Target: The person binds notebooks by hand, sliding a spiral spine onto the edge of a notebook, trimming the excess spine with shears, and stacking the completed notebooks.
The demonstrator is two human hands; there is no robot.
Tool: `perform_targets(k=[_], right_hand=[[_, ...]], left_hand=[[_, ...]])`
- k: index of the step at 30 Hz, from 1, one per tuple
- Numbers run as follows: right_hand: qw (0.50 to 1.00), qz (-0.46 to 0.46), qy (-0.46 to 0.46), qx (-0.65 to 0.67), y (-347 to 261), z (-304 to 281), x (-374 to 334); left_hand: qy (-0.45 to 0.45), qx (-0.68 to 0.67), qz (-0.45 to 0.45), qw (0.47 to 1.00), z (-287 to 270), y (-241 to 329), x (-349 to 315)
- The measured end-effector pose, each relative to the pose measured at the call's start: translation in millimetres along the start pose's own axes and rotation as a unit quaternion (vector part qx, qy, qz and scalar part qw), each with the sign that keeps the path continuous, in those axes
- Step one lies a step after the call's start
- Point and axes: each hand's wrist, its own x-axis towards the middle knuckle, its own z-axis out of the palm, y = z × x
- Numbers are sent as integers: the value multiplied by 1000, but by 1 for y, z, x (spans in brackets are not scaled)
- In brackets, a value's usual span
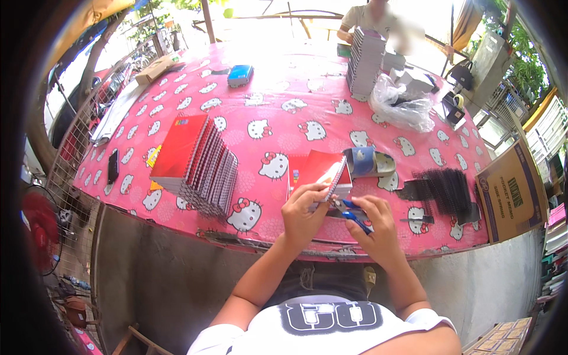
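Note:
My left hand (pixel 305 210) is closed on the near edge of a red-covered spiral notebook (pixel 324 165), tilted up over the table. In my right hand (pixel 378 228) is a pair of pliers with blue handles (pixel 358 225); their jaws meet the notebook's spiral edge beside my left fingertips. More red notebooks (pixel 297 168) lie beneath the held one. A tall stack of red spiral notebooks (pixel 188 145) stands to the left. Black spiral binding coils (pixel 447 192) lie in a heap on the right. Just beyond my hands is a blue and tan thing shaped like a slipper (pixel 369 162).
A pink patterned cloth (pixel 272 127) covers the table. Toward the back stand a blue box (pixel 240 75), a tall notebook stack (pixel 364 62) and a clear plastic bag (pixel 405 106). A phone (pixel 113 167) lies left; a cardboard box (pixel 512 192) stands right. Another person (pixel 370 21) is across the table.

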Motion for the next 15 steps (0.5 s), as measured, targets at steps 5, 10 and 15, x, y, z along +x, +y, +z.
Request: perform_targets(k=[5, 10, 15], right_hand=[[938, 200, -134, 250, 17, 4, -3], [687, 335, -218, 607, 28, 14, -12], [967, 187, -8, 170, 47, 12, -39]], left_hand=[[-2, -34, 14, 999, 1, -15, -10], [-28, 43, 146, 988, -12, -14, 2], [221, 3, 155, 963, -89, 52, 57]])
